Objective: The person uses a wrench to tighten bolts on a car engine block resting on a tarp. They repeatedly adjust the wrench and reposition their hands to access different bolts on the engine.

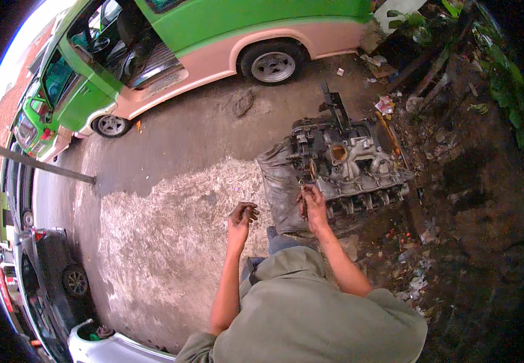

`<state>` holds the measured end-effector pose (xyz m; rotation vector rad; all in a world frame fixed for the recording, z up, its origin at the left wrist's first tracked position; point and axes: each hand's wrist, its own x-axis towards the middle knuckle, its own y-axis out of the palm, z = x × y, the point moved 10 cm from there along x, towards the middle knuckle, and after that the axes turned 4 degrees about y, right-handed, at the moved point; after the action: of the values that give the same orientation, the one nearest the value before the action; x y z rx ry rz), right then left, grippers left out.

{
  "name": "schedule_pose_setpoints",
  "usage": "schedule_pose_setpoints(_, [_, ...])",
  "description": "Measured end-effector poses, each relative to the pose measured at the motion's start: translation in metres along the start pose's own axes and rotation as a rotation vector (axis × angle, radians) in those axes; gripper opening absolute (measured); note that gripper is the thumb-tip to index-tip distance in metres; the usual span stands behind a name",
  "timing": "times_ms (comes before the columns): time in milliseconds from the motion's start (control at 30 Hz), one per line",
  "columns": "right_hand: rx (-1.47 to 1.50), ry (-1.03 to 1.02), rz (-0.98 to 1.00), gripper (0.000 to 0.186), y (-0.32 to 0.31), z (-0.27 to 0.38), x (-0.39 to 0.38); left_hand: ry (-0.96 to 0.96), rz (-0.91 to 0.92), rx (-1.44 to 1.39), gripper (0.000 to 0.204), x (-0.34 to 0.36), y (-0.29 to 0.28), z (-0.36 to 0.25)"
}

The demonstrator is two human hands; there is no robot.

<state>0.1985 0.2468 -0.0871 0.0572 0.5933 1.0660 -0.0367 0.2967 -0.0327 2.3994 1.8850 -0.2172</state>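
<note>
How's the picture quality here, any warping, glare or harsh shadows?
In the head view: fisheye distortion bends the green-and-pink van; the corners go black; the sky at upper left is blown out; light on the left hand and right hand looks diffuse, without hard shadows; the dark soil at right is dimmer, its detail harder to read.

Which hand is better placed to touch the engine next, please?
Probably the right hand: it is close beside the engine, while the left hand is farther away, over the pale ground.

The big, dirty engine (353, 169), silver and black with a round brown hole (338, 153), sits on a wrinkly dark sheet (279, 192), in from its left edge.
</note>
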Motion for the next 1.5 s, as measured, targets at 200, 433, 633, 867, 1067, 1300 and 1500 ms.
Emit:
schedule_pose_setpoints(200, [-0.012, -0.065, -0.100, 0.018, 0.026, 0.009, 0.028, -0.012, 0.088, 0.045, 0.022, 0.075, -0.023, -0.014])
schedule_pose_setpoints(433, [0.051, -0.115, -0.363, 0.023, 0.030, 0.006, 0.065, 0.033, 0.481, 0.059, 0.026, 0.171, 0.015, -0.022])
schedule_pose_setpoints(633, [0.142, -0.271, -0.664, 0.022, 0.051, 0.007, 0.076, 0.041, 0.852, 0.182, 0.025, 0.244, 0.040, -0.023])
schedule_pose_setpoints(867, [0.298, -0.260, -1.253, 0.024, 0.075, -0.061, 0.010, 0.105, 1.158, 0.159, 0.023, 0.292, 0.080, -0.053])
schedule_pose_setpoints(1067, [0.604, -0.342, -1.339, 0.025, 0.101, -0.103, -0.001, 0.172, 1.410, 0.216, 0.027, 0.279, 0.157, -0.066])
schedule_pose_setpoints(1300, [0.755, -0.509, -1.497, 0.025, 0.097, -0.118, 0.050, 0.062, 1.724, 0.131, 0.029, 0.279, 0.205, -0.064])
schedule_pose_setpoints(1500, [0.841, -0.579, -1.528, 0.031, 0.106, -0.108, 0.097, 0.085, 1.788, 0.294, 0.025, 0.313, 0.220, -0.055])
